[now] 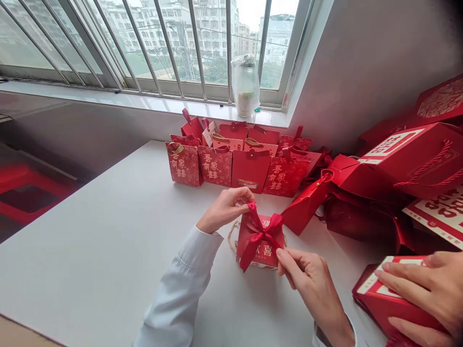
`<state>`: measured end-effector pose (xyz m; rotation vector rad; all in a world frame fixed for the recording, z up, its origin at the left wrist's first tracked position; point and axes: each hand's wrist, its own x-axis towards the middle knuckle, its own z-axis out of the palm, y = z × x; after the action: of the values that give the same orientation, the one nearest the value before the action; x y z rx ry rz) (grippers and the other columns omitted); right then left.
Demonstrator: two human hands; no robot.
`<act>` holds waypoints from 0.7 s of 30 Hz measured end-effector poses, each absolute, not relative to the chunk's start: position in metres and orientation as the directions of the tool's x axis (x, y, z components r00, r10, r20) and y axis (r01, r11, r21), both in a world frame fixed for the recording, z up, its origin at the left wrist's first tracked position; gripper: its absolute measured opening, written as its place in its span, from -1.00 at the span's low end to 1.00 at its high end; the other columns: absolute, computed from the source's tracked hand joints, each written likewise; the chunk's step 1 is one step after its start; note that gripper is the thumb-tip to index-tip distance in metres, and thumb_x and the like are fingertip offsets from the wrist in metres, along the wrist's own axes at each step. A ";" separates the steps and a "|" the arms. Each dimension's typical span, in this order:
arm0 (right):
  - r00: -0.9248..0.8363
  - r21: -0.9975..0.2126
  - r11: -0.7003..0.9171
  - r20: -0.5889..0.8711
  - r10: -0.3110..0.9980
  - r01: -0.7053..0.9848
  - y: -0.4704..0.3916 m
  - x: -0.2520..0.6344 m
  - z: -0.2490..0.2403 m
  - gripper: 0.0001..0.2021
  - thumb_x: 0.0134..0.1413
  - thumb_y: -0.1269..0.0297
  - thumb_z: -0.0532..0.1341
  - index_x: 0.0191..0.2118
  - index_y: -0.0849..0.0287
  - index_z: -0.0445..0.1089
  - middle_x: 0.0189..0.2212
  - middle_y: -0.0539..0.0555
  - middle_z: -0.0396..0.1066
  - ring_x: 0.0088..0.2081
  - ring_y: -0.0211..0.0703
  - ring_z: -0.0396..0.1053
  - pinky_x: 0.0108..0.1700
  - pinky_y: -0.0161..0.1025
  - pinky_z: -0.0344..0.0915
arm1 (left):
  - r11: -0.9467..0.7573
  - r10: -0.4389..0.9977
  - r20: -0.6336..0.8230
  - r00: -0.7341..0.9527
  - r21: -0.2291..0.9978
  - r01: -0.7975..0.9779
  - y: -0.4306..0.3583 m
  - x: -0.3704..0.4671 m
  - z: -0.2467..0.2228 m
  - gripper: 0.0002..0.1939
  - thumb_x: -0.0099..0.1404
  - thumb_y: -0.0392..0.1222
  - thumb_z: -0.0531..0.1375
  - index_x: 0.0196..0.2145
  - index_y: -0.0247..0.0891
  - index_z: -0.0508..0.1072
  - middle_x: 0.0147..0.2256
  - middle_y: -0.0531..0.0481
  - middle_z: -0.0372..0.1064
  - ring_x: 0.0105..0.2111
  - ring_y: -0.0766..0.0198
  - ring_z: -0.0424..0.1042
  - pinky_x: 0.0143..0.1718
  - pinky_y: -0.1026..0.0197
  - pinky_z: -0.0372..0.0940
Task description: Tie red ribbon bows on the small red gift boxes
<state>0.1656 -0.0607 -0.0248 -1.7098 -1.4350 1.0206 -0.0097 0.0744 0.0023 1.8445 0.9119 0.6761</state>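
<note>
A small red gift box (pixel 249 248) with white characters and a twisted gold cord handle (pixel 231 236) rests on the white table. A dark red satin ribbon (pixel 262 233) is tied in a bow across its top. My left hand (pixel 227 209) is closed, pinching the bow's upper left loop between thumb and fingertips. At the box's right side, my right hand (pixel 311 277) is closed too, thumb and index finger pinched at the ribbon's right end. The fingertips partly hide that end.
Behind the box stand rows of red gift boxes (pixel 215 166). Larger red boxes and bags (pixel 383 178) are piled at the right. Another person's hand (pixel 430 289) lies on a red box (pixel 390 308) at lower right. A wrapped jar (pixel 246 89) stands on the windowsill.
</note>
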 end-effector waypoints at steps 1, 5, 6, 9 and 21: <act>0.086 -0.877 -0.165 -0.141 0.986 0.452 -0.061 0.161 -0.026 -0.51 0.15 -0.06 0.01 -0.66 0.17 0.20 -0.72 -0.09 -0.04 -0.62 -0.31 -0.04 -0.54 -0.33 -0.08 | -0.289 0.825 0.075 0.561 0.908 0.304 0.075 -0.012 0.003 -0.82 0.22 -0.12 0.16 -0.39 -0.31 0.35 -0.39 0.01 0.33 -0.39 0.34 0.29 -0.38 0.33 0.21; 0.132 -0.865 -0.136 -0.081 0.988 0.484 -0.059 0.141 -0.030 -0.53 0.14 -0.03 0.03 -0.66 0.16 0.09 -0.69 -0.09 -0.08 -0.61 -0.32 -0.10 -0.55 -0.31 -0.12 | -0.312 0.808 0.060 0.587 0.887 0.339 0.077 -0.029 0.009 -0.87 0.21 -0.17 0.15 -0.33 -0.29 0.36 -0.39 0.02 0.32 -0.39 0.36 0.27 -0.40 0.34 0.20; 0.148 -0.858 -0.119 -0.051 0.988 0.500 -0.059 0.137 -0.031 -0.54 0.14 -0.02 0.03 -0.65 0.16 0.06 -0.67 -0.09 -0.10 -0.60 -0.32 -0.11 -0.54 -0.31 -0.12 | -0.319 0.779 0.034 0.626 0.881 0.350 0.077 -0.036 0.012 -0.86 0.20 -0.19 0.16 -0.28 -0.27 0.37 -0.38 0.03 0.31 -0.38 0.35 0.28 -0.40 0.35 0.19; 0.187 -0.850 -0.076 0.027 0.982 0.521 -0.060 0.128 -0.035 -0.56 0.16 0.01 0.03 -0.63 0.15 0.00 -0.63 -0.09 -0.13 -0.57 -0.32 -0.12 -0.54 -0.33 -0.11 | -0.344 0.661 -0.054 0.749 0.864 0.366 0.079 -0.054 0.022 -0.70 0.16 -0.24 0.19 -0.11 -0.21 0.37 -0.26 0.00 0.32 -0.29 0.32 0.32 -0.35 0.34 0.22; 0.287 -0.518 0.009 0.487 0.825 0.855 -0.059 0.108 -0.041 -0.68 0.18 0.02 0.09 -0.43 0.16 0.32 -0.66 -0.06 0.24 -0.61 -0.27 0.18 -0.50 -0.34 0.06 | -0.416 0.562 -0.078 0.823 0.834 0.363 0.085 -0.076 0.025 -0.84 0.12 -0.16 0.25 -0.35 -0.28 0.41 -0.30 0.02 0.37 -0.25 0.28 0.32 -0.22 0.25 0.22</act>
<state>0.1083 -0.0595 -0.0410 -1.7928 -1.5200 -0.0505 -0.0756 0.0855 0.0246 2.0505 0.6812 0.2637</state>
